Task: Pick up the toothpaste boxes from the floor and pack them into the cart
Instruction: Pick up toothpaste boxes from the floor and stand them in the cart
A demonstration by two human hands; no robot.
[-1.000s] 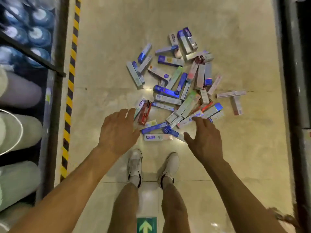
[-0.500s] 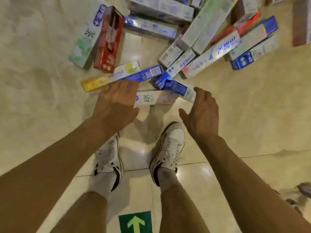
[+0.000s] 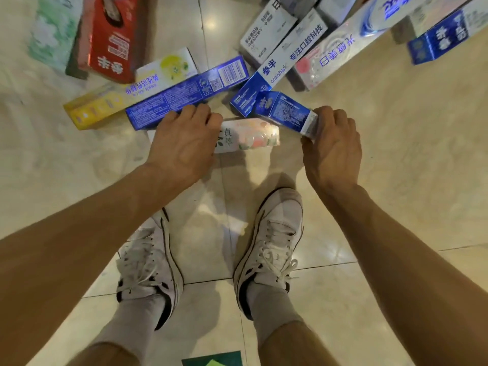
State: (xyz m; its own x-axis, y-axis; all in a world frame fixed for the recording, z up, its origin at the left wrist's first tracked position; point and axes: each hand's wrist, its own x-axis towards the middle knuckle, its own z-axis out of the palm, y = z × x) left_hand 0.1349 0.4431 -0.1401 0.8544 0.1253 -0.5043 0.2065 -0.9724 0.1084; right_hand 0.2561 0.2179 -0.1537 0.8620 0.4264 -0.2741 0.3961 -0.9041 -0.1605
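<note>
The right hand (image 3: 332, 146) pinches the end of a small blue box (image 3: 282, 110), by the far right corner of the white peach box (image 3: 250, 136) on the floor (image 3: 396, 159). The left hand (image 3: 182, 143) lies over that white box's left end, fingers bent; I cannot tell if it grips it

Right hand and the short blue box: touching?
Touching. The head view shows the right hand pinching the short blue box at its white end.

Glossy beige tiled floor (image 3: 396, 180) (thin dark grout lines), reflecting lights.
</note>
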